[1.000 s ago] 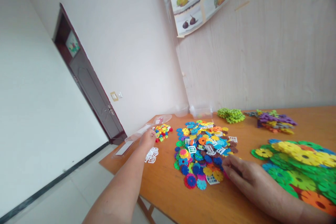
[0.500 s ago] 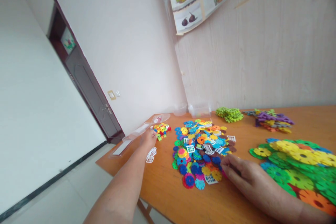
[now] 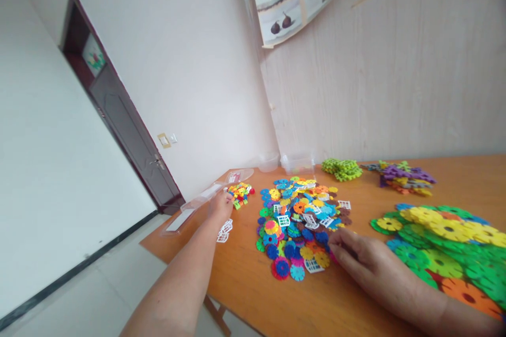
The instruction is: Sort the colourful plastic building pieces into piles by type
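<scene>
In the head view, on the orange-brown table [image 3: 276,300]: left hand [image 3: 221,206] reached far forward, fingers bent narrowly together, fingertips at the left edge of a heap of small coloured blocks [image 3: 240,195]; impossible to tell about any block between them. Nearer, beside the left wrist, a few white lattice pieces [image 3: 225,231]. In the middle of the table, a wide pile of flower-shaped discs [image 3: 293,231], with more white lattice pieces among them. At the right edge of this pile, right hand [image 3: 366,258], fingers curled, thumb close to index finger; contents of this grip hidden, so impossible to tell. To the right, large discs [image 3: 435,250] in a heap; behind, green interlocking pieces [image 3: 341,169] and clear containers [image 3: 298,163].
</scene>
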### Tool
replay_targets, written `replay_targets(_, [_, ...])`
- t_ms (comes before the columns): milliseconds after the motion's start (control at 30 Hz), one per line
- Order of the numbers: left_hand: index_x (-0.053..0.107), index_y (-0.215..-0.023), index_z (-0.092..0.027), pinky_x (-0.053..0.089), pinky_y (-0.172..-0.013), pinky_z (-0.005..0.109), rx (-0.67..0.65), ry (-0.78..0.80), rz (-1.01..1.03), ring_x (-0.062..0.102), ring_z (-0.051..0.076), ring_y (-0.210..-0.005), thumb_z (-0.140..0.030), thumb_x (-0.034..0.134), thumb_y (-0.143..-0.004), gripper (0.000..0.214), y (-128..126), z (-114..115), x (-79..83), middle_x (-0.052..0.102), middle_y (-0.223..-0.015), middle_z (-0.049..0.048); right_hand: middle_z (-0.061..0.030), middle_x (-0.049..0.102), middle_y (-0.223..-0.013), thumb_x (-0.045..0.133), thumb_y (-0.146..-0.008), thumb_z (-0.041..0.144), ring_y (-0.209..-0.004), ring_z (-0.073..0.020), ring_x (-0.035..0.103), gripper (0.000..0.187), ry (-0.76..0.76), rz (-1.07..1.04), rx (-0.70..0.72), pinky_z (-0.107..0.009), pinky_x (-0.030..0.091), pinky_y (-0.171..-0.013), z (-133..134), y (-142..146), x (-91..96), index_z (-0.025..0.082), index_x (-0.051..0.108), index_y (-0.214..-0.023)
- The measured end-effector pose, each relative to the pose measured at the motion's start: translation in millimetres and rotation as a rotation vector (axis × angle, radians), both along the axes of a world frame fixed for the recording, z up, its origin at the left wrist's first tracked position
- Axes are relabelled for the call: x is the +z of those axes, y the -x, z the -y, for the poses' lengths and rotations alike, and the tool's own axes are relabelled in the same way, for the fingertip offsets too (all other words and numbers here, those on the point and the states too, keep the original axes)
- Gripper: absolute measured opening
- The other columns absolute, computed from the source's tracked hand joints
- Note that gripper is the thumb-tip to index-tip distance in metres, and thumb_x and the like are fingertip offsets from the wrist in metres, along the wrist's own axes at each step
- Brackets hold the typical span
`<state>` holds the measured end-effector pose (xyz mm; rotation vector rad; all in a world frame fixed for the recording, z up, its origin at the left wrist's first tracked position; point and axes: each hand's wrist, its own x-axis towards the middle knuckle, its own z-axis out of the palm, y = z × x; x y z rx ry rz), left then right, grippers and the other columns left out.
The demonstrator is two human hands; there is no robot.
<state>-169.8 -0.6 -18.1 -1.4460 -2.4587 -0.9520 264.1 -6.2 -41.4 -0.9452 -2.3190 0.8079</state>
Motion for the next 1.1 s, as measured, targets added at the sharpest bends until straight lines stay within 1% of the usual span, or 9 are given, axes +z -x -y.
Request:
replay_targets(133, [0.071,-0.085,-0.021,0.043,-0.076,0.026,-0.098,-0.064,-0.002,0.061,0.018,-0.083,-0.018,0.064,-0.081,0.008,-13,-5,5.3,0.071,-0.087,0.0043,-0.0001,0.067,-0.077,0.039,-0.098,0.044,-0.070,-0.0177,0.061,0.028,-0.019,0.006,-0.003,-0.028,0.041,-0.063,1,0,2.1,0.026,0.055,-0.085])
replay_targets(300, [0.071,-0.082,-0.021,0.045,-0.077,0.027,-0.288,-0.146,0.025,0.062,0.017,-0.082,-0.022,0.059,-0.085,0.013,-53,-15,6.8,0.070,-0.084,0.0033,-0.0005,0.066,-0.074,0.040,-0.096,0.042,-0.067,-0.0172,0.060,0.026,-0.030,0.001,0.004,-0.028,0.040,-0.063,2,0,4.8,0.025,0.055,-0.083])
replay_targets(467, [0.071,-0.084,-0.021,0.045,-0.071,0.026,-0.460,-0.070,0.105,0.064,0.018,-0.080,-0.027,0.059,-0.085,0.014,-105,-15,4.9,0.073,-0.085,0.0032,-0.0004,0.065,-0.075,0.040,-0.096,0.040,-0.068,-0.0168,0.058,0.025,-0.046,0.020,-0.003,-0.028,0.038,-0.062,4,0,9.1,0.024,0.054,-0.082])
replay_targets(533, [0.072,-0.082,-0.021,0.043,-0.068,0.025,-0.502,-0.017,0.120,0.063,0.018,-0.079,-0.034,0.060,-0.085,0.017,-124,-12,5.5,0.073,-0.084,0.0033,0.0001,0.065,-0.075,0.040,-0.096,0.039,-0.069,-0.0168,0.058,0.025,-0.044,0.024,0.001,-0.028,0.038,-0.062,5,-1,10.1,0.024,0.053,-0.082])
replay_targets(600, [0.072,-0.079,-0.022,0.041,-0.066,0.025,-0.508,0.028,0.079,0.063,0.018,-0.077,-0.041,0.063,-0.083,0.022,-140,-9,7.1,0.073,-0.082,0.0038,0.0005,0.064,-0.075,0.040,-0.096,0.039,-0.068,-0.0167,0.058,0.025,-0.040,0.033,0.003,-0.028,0.037,-0.062,5,-1,10.4,0.025,0.053,-0.082])
replay_targets(667, [0.071,-0.074,-0.022,0.040,-0.065,0.026,-0.465,0.048,0.010,0.063,0.019,-0.076,-0.045,0.068,-0.079,0.024,-154,-6,8.7,0.071,-0.080,0.0047,0.0007,0.064,-0.075,0.040,-0.096,0.039,-0.068,-0.0168,0.058,0.024,-0.038,0.040,0.006,-0.028,0.037,-0.062,5,0,9.9,0.025,0.054,-0.082])
replay_targets(767, [0.069,-0.068,-0.023,0.040,-0.067,0.029,-0.379,0.041,-0.067,0.062,0.021,-0.077,-0.043,0.071,-0.076,0.021,-167,-6,9.1,0.070,-0.078,0.0069,0.0006,0.065,-0.076,0.040,-0.096,0.039,-0.069,-0.0172,0.059,0.024,-0.035,0.043,0.010,-0.028,0.037,-0.063,4,1,8.2,0.025,0.054,-0.083])
replay_targets(933, [0.065,-0.062,-0.023,0.040,-0.069,0.030,-0.334,0.022,-0.114,0.060,0.021,-0.075,-0.026,0.068,-0.074,0.013,-173,-9,5.9,0.068,-0.075,0.0079,-0.0001,0.067,-0.078,0.039,-0.097,0.041,-0.071,-0.0182,0.061,0.026,-0.029,0.050,0.013,-0.029,0.038,-0.063,2,1,5.5,0.026,0.056,-0.085])
replay_targets(1100, [0.066,-0.066,-0.022,0.041,-0.069,0.027,-0.334,0.047,-0.152,0.060,0.018,-0.076,-0.022,0.061,-0.078,0.013,-172,-9,8.3,0.070,-0.075,0.0037,-0.0003,0.066,-0.078,0.038,-0.097,0.042,-0.071,-0.0183,0.060,0.027,-0.034,0.047,0.016,-0.029,0.038,-0.064,1,2,2.9,0.026,0.055,-0.084])
